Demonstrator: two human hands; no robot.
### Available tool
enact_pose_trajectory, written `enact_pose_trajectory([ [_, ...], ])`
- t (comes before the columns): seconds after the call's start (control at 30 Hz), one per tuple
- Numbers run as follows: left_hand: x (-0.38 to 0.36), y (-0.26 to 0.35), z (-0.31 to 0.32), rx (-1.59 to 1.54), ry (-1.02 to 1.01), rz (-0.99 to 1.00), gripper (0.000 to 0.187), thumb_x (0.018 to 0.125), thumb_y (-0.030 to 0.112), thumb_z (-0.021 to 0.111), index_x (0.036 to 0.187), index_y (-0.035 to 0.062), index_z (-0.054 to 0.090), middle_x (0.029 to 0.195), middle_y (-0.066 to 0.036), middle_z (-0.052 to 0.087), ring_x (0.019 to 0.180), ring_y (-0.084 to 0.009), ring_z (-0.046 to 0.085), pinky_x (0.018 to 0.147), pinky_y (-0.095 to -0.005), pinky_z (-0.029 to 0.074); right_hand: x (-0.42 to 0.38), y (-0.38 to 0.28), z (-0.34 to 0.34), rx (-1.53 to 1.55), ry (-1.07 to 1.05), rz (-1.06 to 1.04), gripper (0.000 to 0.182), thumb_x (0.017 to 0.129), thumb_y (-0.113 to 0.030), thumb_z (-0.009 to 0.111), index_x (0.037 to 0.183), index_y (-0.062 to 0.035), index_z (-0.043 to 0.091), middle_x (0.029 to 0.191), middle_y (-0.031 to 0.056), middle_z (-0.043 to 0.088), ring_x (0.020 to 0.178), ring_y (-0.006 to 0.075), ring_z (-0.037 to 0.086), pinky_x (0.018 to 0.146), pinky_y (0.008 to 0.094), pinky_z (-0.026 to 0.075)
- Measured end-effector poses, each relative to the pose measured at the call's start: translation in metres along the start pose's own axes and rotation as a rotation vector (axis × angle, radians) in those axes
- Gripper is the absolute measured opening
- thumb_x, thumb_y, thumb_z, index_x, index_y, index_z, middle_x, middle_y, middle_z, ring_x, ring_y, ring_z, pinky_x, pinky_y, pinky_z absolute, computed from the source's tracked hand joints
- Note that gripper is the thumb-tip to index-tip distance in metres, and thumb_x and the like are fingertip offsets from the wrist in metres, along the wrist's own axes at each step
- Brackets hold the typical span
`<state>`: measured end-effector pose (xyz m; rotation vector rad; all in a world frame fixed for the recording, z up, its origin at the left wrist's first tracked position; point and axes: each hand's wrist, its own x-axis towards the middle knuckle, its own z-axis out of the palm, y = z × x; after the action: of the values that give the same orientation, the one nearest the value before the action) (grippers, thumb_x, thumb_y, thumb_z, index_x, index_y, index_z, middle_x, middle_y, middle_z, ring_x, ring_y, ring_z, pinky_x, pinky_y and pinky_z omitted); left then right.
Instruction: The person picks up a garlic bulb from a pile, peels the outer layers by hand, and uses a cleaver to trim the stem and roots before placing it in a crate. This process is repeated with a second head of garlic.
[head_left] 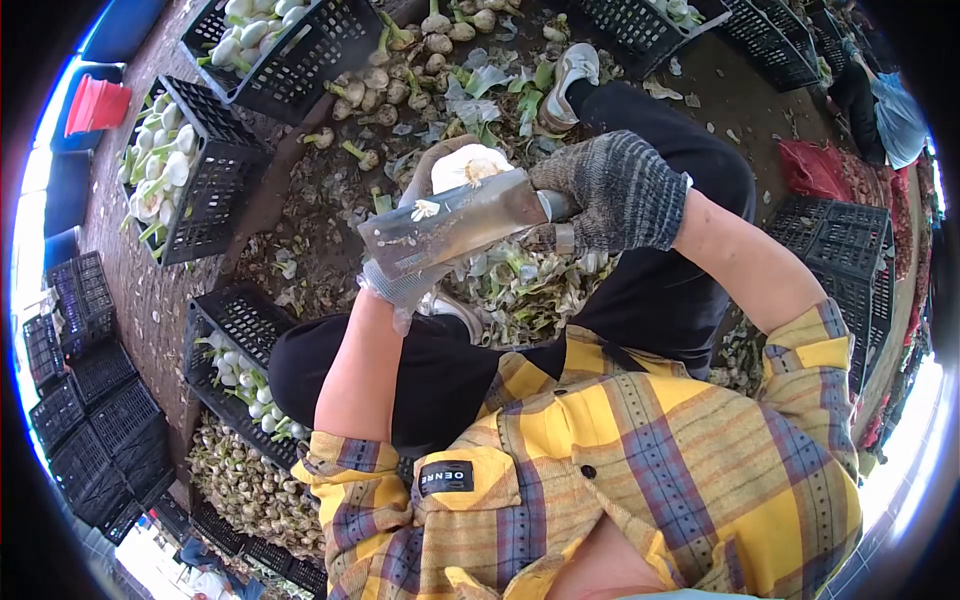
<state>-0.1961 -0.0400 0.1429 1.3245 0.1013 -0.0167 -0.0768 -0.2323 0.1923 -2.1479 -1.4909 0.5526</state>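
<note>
A wide-bladed knife [440,226] is held in my right hand [620,192], whose grey striped glove wraps round the handle. The blade lies across the front of my left hand [408,285], which wears a thin light glove and holds a white garlic bulb [470,170]. The bulb's root end faces the blade's upper edge; whether they touch is unclear. Small pale scraps stick to the blade. Most of my left palm is hidden behind the blade.
Black crates of peeled bulbs [215,190] stand at the left. Untrimmed bulbs [385,85] and leaf trimmings [540,295] lie on the ground between my legs. More black crates [835,250] are at the right. A red bucket [97,105] is far left.
</note>
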Motion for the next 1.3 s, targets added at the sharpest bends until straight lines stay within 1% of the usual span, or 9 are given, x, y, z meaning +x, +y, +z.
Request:
enact_pose_trajectory([
  [0.23, 0.004, -0.006, -0.006, 0.671, 0.024, 0.232, 0.083, 0.057, 0.014, 0.083, 0.125, 0.0056, 0.037, 0.112, -0.008, 0.053, 0.102, -0.0161, 0.055, 0.088, -0.0285, 0.048, -0.005, 0.007, -0.003, -0.077, 0.043, 0.021, 0.043, 0.065, -0.037, 0.071, 0.101, -0.014, 0.063, 0.077, 0.0122, 0.064, 0.071, 0.0314, 0.061, 0.065, 0.0368, 0.049],
  [0.43, -0.003, 0.017, 0.006, -0.061, 0.054, -0.071, 0.083, 0.06, 0.007, 0.08, 0.127, 0.0052, 0.033, 0.113, -0.008, 0.053, 0.103, -0.0162, 0.054, 0.087, -0.0304, 0.047, -0.011, 0.027, -0.008, 0.068, 0.163, 0.145, 0.05, 0.061, -0.041, 0.076, 0.091, -0.0041, 0.061, 0.068, 0.0138, 0.057, 0.061, 0.0292, 0.056, 0.059, 0.034, 0.047],
  [0.57, 0.003, 0.01, 0.003, -0.173, 0.173, -0.139, 0.079, 0.065, 0.001, 0.075, 0.129, 0.0058, 0.03, 0.112, -0.008, 0.052, 0.103, -0.0183, 0.054, 0.087, -0.0325, 0.048, -0.004, 0.037, 0.013, 0.372, 0.274, 0.307, 0.04, 0.074, -0.033, 0.066, 0.102, -0.0044, 0.061, 0.077, 0.0145, 0.063, 0.068, 0.0273, 0.061, 0.066, 0.0332, 0.048],
  [0.7, 0.008, 0.0, -0.004, -0.265, 0.344, -0.167, 0.067, 0.071, 0.033, 0.075, 0.126, 0.0123, 0.043, 0.11, -0.001, 0.052, 0.095, -0.0136, 0.052, 0.076, -0.0274, 0.044, 0.008, 0.06, 0.041, 0.606, 0.286, 0.511, 0.037, 0.081, -0.031, 0.061, 0.103, -0.0021, 0.059, 0.077, 0.0124, 0.064, 0.066, 0.0222, 0.06, 0.064, 0.0332, 0.047],
  [0.73, 0.015, -0.017, -0.015, -0.212, 0.42, -0.164, 0.056, 0.072, 0.041, 0.073, 0.117, 0.0161, 0.051, 0.103, 0.003, 0.054, 0.086, -0.0111, 0.053, 0.06, -0.0252, 0.043, 0.011, 0.065, 0.046, 0.513, 0.25, 0.525, 0.033, 0.082, -0.028, 0.06, 0.099, 0.0, 0.059, 0.076, 0.0139, 0.063, 0.066, 0.0221, 0.061, 0.065, 0.0332, 0.048],
  [0.87, 0.032, -0.019, -0.049, -0.497, 0.562, -0.474, 0.042, 0.075, 0.045, 0.068, 0.101, 0.0149, 0.055, 0.081, 0.0, 0.059, 0.06, -0.0106, 0.053, 0.041, -0.0213, 0.035, 0.015, 0.076, 0.056, 0.736, 0.129, 0.673, 0.025, 0.084, -0.02, 0.056, 0.097, 0.0016, 0.056, 0.072, 0.0127, 0.061, 0.06, 0.0179, 0.06, 0.059, 0.0337, 0.05],
  [1.03, 0.089, 0.045, -0.127, -0.591, 0.596, -0.133, 0.042, 0.082, 0.044, 0.06, 0.101, 0.0071, 0.05, 0.091, -0.015, 0.062, 0.071, -0.0214, 0.062, 0.056, -0.026, 0.054, 0.023, 0.072, 0.041, 0.824, 0.181, 0.758, 0.018, 0.085, -0.011, 0.053, 0.099, 0.001, 0.053, 0.072, 0.0088, 0.058, 0.06, 0.0155, 0.058, 0.055, 0.0319, 0.051],
  [1.17, 0.118, 0.115, -0.168, -0.648, 0.688, 0.152, 0.043, 0.079, 0.04, 0.065, 0.103, 0.0071, 0.053, 0.096, -0.01, 0.059, 0.079, -0.0191, 0.059, 0.06, -0.029, 0.053, 0.022, 0.067, 0.036, 0.824, 0.169, 0.798, 0.02, 0.085, -0.012, 0.053, 0.1, 0.0011, 0.053, 0.071, 0.0084, 0.058, 0.059, 0.0161, 0.058, 0.055, 0.0315, 0.05],
  [1.3, 0.089, 0.103, -0.169, -0.523, 0.854, -0.082, 0.033, 0.083, 0.038, 0.06, 0.094, 0.0083, 0.052, 0.09, -0.007, 0.058, 0.081, -0.0214, 0.058, 0.066, -0.0322, 0.052, 0.019, 0.07, 0.038, 0.903, 0.213, 0.78, 0.021, 0.084, -0.015, 0.054, 0.099, 0.0005, 0.055, 0.072, 0.0098, 0.059, 0.06, 0.0175, 0.059, 0.056, 0.0323, 0.05],
])
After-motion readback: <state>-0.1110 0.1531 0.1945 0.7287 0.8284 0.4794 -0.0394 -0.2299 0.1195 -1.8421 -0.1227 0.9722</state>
